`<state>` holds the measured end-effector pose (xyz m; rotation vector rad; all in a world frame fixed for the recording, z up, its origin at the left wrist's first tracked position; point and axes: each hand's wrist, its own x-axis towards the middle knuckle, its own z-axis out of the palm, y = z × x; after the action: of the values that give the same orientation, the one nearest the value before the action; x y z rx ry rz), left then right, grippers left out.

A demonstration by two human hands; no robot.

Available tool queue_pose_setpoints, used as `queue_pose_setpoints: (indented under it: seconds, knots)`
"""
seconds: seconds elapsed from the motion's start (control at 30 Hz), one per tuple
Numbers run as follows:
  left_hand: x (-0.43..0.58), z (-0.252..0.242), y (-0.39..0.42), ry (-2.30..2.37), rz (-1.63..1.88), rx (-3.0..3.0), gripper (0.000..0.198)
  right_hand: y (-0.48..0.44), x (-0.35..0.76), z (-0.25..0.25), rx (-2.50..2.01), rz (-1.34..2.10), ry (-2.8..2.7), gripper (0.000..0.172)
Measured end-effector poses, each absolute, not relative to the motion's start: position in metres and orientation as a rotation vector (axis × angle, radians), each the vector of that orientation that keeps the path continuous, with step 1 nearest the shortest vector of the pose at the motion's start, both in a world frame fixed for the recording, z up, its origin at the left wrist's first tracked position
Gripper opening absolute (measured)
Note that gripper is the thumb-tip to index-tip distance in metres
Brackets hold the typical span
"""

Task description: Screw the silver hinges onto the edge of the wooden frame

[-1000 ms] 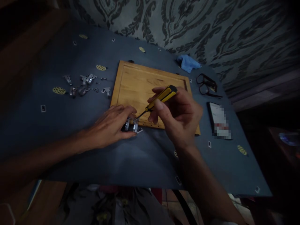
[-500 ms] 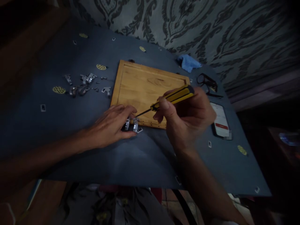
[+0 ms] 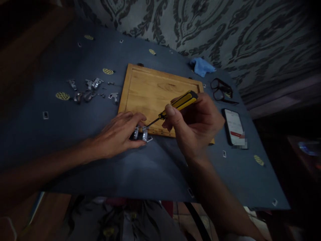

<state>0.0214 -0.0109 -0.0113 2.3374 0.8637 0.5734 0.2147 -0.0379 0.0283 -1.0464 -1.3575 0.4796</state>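
My right hand (image 3: 198, 125) is closed round a yellow and black screwdriver (image 3: 177, 104). Its tip points down and left at a small metal hinge (image 3: 140, 133) at the near edge of a wooden board (image 3: 155, 92). My left hand (image 3: 117, 134) pinches that hinge with thumb and fingers and holds it against the board's edge. The board lies flat on a dark blue table cover (image 3: 82, 147).
Several loose metal hinges and screws (image 3: 89, 90) lie left of the board. A blue cloth (image 3: 202, 67), black glasses (image 3: 222, 90) and a phone (image 3: 234, 127) lie at the right. A patterned wall rises behind the table. The table's near edge runs below my forearms.
My right hand swung the screwdriver handle to the right, then back a little to the left. The tip stays at the hinge. My left hand has not moved.
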Motion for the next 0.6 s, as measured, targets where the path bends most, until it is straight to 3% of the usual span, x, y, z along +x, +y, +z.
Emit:
queue_pose_setpoints:
  seconds: [0.6]
  knots:
    - [0.0217, -0.0078, -0.0106, 0.857, 0.549, 2.327, 0.047, -0.036, 0.2242, 0.0319, -1.016, 0.625, -1.529, 0.018]
